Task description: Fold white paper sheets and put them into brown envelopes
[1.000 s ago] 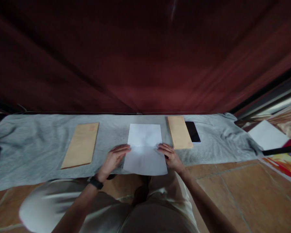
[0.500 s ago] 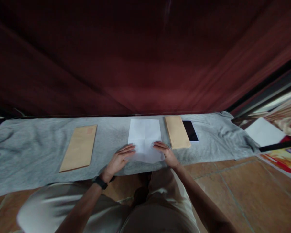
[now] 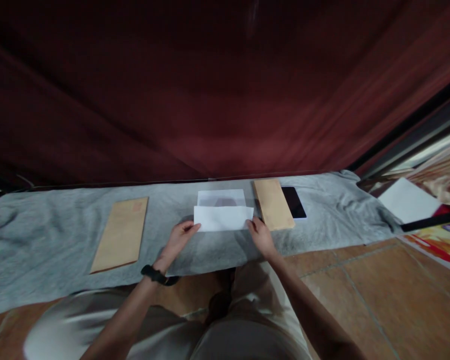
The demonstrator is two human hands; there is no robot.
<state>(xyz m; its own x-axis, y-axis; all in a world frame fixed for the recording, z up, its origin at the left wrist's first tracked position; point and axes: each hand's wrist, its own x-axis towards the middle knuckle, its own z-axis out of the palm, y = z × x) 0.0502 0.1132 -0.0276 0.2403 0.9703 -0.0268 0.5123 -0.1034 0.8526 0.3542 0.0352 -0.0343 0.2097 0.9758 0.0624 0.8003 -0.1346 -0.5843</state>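
A white sheet of paper (image 3: 223, 216) lies on the grey cloth (image 3: 60, 225), its near part lifted and folded up over the far part. My left hand (image 3: 178, 240) pinches the folded flap's left corner. My right hand (image 3: 260, 235) pinches its right corner. A black watch sits on my left wrist. A brown envelope (image 3: 273, 203) lies just right of the paper, close to my right hand. Another brown envelope (image 3: 120, 232) lies further left.
A black phone (image 3: 293, 202) rests beside the right envelope. A dark red curtain (image 3: 210, 100) hangs behind the cloth. Tiled floor (image 3: 360, 295) is to the right, with a white sheet (image 3: 408, 200) and a colourful print (image 3: 442, 240) at the far right. My knees are below.
Both hands have lifted the paper's near edge and carried it away from me, folding it over the far half. The paper lay flat one second ago.
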